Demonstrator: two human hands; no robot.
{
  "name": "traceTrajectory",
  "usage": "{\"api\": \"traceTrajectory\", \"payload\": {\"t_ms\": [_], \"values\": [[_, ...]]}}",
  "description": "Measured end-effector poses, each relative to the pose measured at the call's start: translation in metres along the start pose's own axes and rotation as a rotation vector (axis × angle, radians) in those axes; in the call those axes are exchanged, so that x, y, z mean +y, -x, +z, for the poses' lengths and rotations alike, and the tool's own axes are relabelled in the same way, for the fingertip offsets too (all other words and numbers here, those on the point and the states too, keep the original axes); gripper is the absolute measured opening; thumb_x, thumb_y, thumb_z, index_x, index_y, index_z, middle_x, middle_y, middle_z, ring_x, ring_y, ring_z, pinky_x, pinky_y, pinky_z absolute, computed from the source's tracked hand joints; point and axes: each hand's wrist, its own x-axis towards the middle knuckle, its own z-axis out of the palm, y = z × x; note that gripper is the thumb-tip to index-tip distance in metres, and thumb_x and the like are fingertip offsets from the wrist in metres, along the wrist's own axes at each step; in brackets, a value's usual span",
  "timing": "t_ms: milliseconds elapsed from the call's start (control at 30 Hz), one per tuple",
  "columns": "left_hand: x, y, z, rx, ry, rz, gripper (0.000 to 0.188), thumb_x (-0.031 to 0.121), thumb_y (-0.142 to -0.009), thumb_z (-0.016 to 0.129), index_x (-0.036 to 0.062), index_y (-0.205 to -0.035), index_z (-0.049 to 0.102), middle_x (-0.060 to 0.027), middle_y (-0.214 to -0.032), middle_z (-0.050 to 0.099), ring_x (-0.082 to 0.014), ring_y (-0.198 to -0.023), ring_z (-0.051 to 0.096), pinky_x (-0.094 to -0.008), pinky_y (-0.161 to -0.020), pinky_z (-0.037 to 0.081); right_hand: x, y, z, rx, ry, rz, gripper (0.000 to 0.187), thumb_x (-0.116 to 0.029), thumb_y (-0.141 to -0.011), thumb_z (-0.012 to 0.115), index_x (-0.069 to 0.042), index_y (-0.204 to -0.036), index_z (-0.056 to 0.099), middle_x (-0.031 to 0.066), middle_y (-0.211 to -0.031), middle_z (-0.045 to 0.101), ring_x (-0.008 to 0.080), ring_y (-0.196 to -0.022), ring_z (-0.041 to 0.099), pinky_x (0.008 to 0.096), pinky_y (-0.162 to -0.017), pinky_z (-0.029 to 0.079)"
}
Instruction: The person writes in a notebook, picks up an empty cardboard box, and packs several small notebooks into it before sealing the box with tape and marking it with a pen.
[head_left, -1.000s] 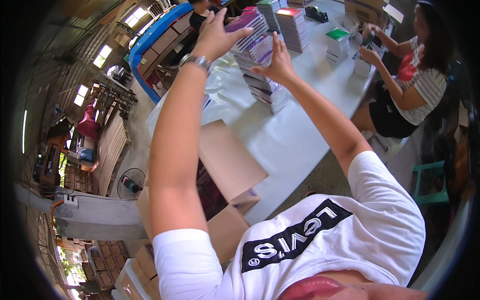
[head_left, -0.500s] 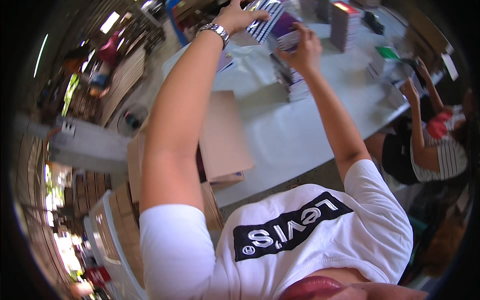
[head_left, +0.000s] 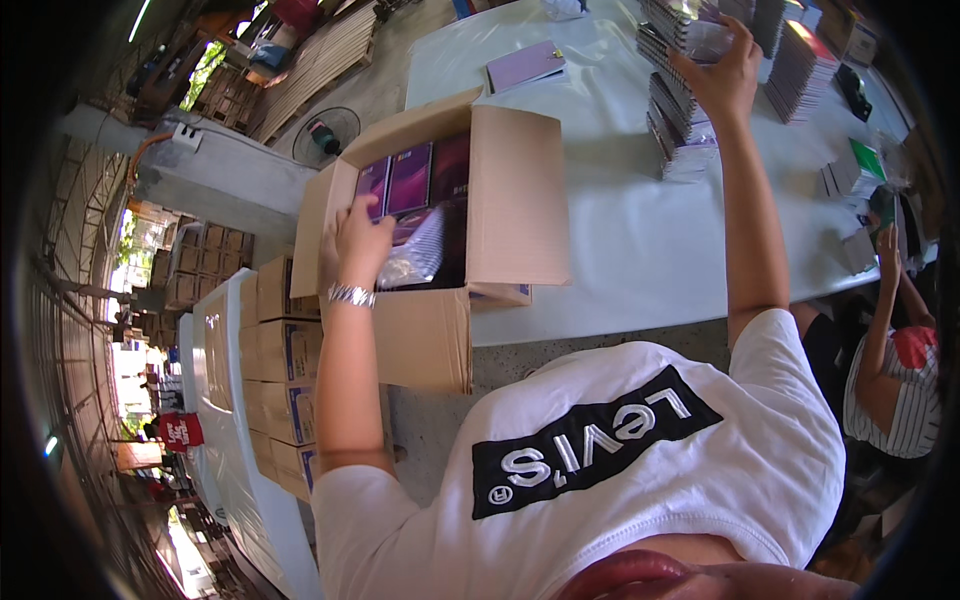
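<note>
An open cardboard box [head_left: 520, 200] stands at the near left of the table, with purple-covered notebooks [head_left: 410, 178] lying in it. Inside the box, my left hand [head_left: 363, 245] is closed at a plastic-wrapped pack of spiral notebooks [head_left: 418, 250]; the pack is slightly blurred and part of the grip is hidden. At the far side of the table, my right hand [head_left: 728, 78] curls its thumb and fingers around spiral notebooks [head_left: 706, 42], some under clear plastic. Below that hand stands a stack of spiral notebooks [head_left: 682, 125].
A purple notebook [head_left: 527, 67] lies on the white-covered table [head_left: 620, 250]. Taller notebook stacks [head_left: 800, 75] stand at the far right. A co-worker's hands [head_left: 890, 255] are at the right edge. Closed cartons [head_left: 285, 375] are piled at the left, near a floor fan [head_left: 325, 135].
My left hand has moved from the notebooks at the far side down into the box with a wrapped pack. My right hand stays by the notebook stacks. The view has shifted left.
</note>
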Motion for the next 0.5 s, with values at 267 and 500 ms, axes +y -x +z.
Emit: {"api": "traceTrajectory", "payload": {"t_ms": [267,500], "values": [[0.02,0.036,0.044,-0.421,-0.311,0.058,0.113,0.059,-0.07,0.077,0.0046,-0.149,0.018,-0.0332,-0.139,0.04,-0.0421,-0.13,0.045,-0.047,-0.106,0.04,-0.136,0.021,-0.035,0.069,-0.378,-0.097,0.086,-0.018,-0.053,0.083,-0.009,-0.128,0.041,0.0147,-0.118,0.051,0.0292,-0.113,0.052,0.0398,-0.097,0.042],[0.018,0.038,0.0,-0.249,-0.716,0.255,0.062,0.054,-0.088,0.059,0.0066,-0.127,0.059,-0.0256,-0.146,0.038,-0.0384,-0.137,0.035,-0.0441,-0.11,0.033,-0.217,0.056,-0.044,0.131,-0.499,-0.398,0.091,-0.02,-0.051,0.088,-0.004,-0.126,0.039,0.0142,-0.113,0.051,0.025,-0.108,0.053,0.0371,-0.092,0.045]]}}
